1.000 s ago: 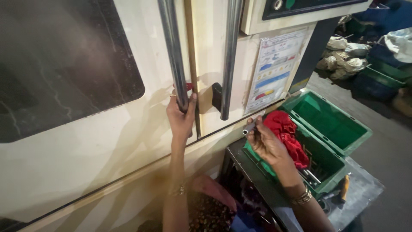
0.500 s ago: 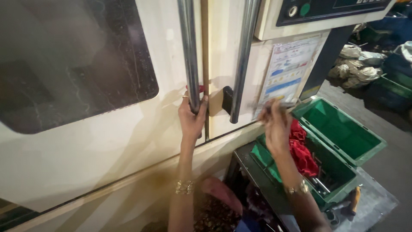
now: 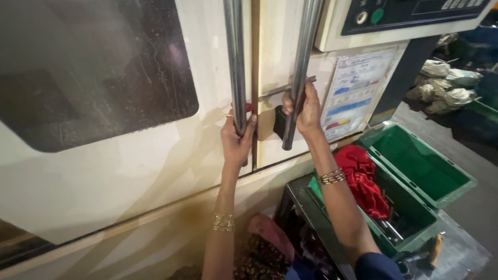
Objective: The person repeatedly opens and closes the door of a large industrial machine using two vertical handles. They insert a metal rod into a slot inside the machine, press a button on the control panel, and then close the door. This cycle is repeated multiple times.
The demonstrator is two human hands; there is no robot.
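A cream machine has two doors with vertical steel bar handles. My left hand (image 3: 237,139) grips the lower end of the left handle (image 3: 234,62). Around the right handle (image 3: 305,57), near its lower end, my right hand (image 3: 303,110) is wrapped, and it also holds a thin metal rod (image 3: 274,91) that sticks out leftward across the door seam. A small red part (image 3: 248,107) shows beside the left handle. The left door carries a large dark window (image 3: 93,72).
An open green crate (image 3: 425,171) with a red cloth (image 3: 363,179) and metal parts stands on a small dark table at lower right. A control panel (image 3: 404,15) and a printed chart (image 3: 355,91) sit above it. Bundled sacks (image 3: 446,85) lie on the floor beyond.
My right hand rose from over the green crate, carrying the thin rod, and closed on the right door handle. My left hand stayed on the left handle. The view shifted closer.
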